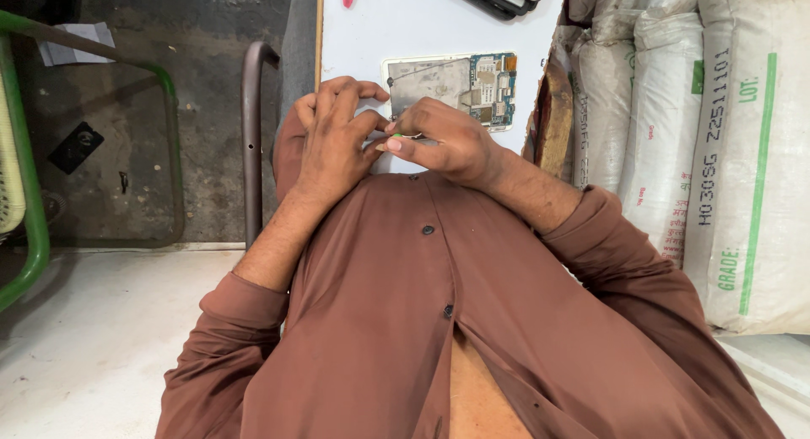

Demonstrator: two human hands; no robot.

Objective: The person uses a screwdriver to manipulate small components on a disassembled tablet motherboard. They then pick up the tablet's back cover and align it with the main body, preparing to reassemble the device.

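two hands [337, 139] [443, 139] over opened phone [451, 84], white tabletop [405, 21], stacked sacks [717, 135]

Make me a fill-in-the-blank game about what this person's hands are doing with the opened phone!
1. The opened phone lies on a ____ table.
2. The right hand pinches a small tool with a ____ tip.
3. The left hand rests at the phone's ____ edge.
4. The person's shirt is ____.

Missing words: white; green; left; brown
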